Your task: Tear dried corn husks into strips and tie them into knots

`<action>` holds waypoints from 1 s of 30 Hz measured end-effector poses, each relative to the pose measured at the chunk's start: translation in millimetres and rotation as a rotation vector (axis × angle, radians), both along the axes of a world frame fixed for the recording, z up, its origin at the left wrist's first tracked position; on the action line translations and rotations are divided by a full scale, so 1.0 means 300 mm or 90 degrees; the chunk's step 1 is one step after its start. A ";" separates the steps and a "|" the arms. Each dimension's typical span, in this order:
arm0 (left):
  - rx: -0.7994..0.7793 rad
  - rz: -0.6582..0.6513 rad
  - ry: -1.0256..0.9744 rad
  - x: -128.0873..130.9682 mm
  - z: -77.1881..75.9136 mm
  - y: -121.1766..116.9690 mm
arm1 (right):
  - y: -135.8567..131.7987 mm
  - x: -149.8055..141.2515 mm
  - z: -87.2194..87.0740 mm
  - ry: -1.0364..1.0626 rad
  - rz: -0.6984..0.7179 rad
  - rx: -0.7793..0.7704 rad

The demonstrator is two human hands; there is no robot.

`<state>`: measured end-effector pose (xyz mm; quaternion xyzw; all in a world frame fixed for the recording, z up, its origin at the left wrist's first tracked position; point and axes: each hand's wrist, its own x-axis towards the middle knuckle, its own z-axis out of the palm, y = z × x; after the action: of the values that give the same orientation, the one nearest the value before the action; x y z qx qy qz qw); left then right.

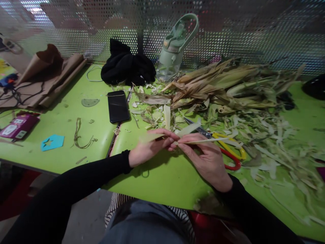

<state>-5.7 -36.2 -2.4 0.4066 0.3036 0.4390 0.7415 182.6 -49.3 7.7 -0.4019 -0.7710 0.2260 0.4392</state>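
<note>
My left hand (149,147) and my right hand (205,157) meet over the green table (157,176), both pinched on a thin pale corn husk strip (188,130). The strip runs between the fingertips and sticks out to either side. Scissors with yellow and red handles (230,150) lie just behind my right hand. A heap of dried corn husks (223,84) sits further back, with many cut scraps (279,142) spread to the right.
A black phone (118,106) lies left of the husks. Behind stand a pale green water bottle (175,45) and black cloth (127,66). Brown paper (43,79), a purple box (19,125), a blue paper shape (52,142) and twine (81,135) are at left.
</note>
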 end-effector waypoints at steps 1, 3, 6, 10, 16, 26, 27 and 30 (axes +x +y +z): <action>0.001 0.002 0.007 -0.001 0.000 0.000 | 0.002 0.002 -0.002 -0.002 0.000 0.005; 0.001 0.000 0.028 -0.001 -0.001 0.001 | 0.004 0.006 -0.006 0.001 -0.002 0.011; 0.000 0.005 0.028 0.003 -0.009 0.001 | 0.006 0.013 -0.011 0.013 -0.007 0.002; -0.010 0.020 0.015 0.011 -0.021 -0.001 | 0.006 0.016 -0.012 0.021 -0.004 0.002; -0.001 0.027 0.022 0.003 0.002 -0.005 | 0.004 0.009 -0.007 -0.003 0.033 0.035; -0.030 0.012 -0.017 0.004 -0.008 -0.006 | -0.003 0.007 -0.015 0.004 -0.016 0.019; -0.040 -0.002 -0.032 0.004 -0.010 -0.007 | -0.004 0.007 -0.018 0.015 -0.033 -0.001; -0.058 -0.045 -0.026 0.002 -0.005 -0.011 | -0.008 0.005 -0.021 0.046 -0.072 -0.070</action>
<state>-5.1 -39.5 -3.9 0.3739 0.2933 0.4068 0.7802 184.0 -51.7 1.5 -0.4596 -0.7173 0.2571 0.4563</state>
